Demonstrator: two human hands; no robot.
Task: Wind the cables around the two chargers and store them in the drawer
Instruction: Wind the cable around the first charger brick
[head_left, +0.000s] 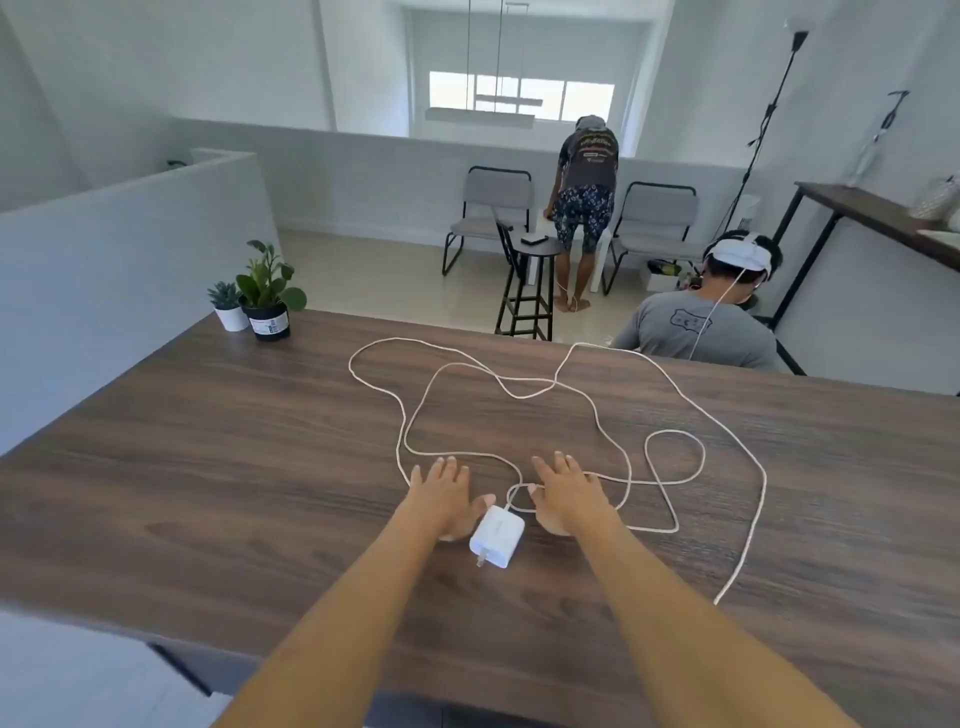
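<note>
**A:** Both hands are flat on the counter, palms down. The left hand has its fingers straight and together, holding nothing. The right hand is just as flat, fingers spread a little, lying on top of a strand of cable.

**B:** And the charger?

**A:** The white charger lies between the two wrists, plug prongs pointing to about 7 o'clock. The left thumb sits right at its upper corner (touching or just beside, I cannot tell which). I can only make out one charger here.

**B:** Where does the cable go?

**A:** The white cable leaves the charger toward 12 o'clock, slips under the right hand, then sprawls in loose loops across the counter. One big loop reaches toward 11 o'clock, another toward 1 o'clock, and a smaller ring lies at 3 o'clock of the right hand. A free end trails off near the counter's edge at about 4 o'clock.

**B:** Anything else on the counter?

**A:** Two potted plants at the far corner around 10 o'clock: a leafy plant in a black pot, and a small succulent in a white pot just beside it.
</note>
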